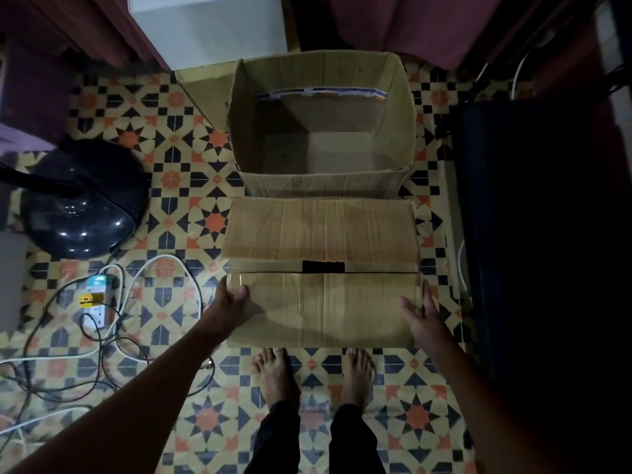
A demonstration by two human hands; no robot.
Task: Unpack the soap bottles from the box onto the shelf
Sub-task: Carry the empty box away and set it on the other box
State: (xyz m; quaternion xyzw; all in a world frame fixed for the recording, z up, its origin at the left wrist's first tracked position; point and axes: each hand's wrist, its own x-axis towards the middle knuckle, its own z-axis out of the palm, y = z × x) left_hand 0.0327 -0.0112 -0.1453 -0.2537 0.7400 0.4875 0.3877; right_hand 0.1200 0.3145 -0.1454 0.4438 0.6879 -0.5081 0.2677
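Observation:
A closed cardboard box (321,268) lies on the patterned floor just in front of my bare feet, its two top flaps meeting at a dark slit. My left hand (231,295) grips the near left corner of the box, thumb on top. My right hand (422,314) rests flat against the near right edge with its fingers apart. Beyond it stands a second cardboard box (407,124), open and with nothing visible inside. No soap bottles and no shelf are in view.
A black fan base (82,196) sits at the left. A power strip (95,299) with tangled cables lies on the floor left of my arm. A dark piece of furniture (540,234) fills the right side. A white box (208,25) stands at the back.

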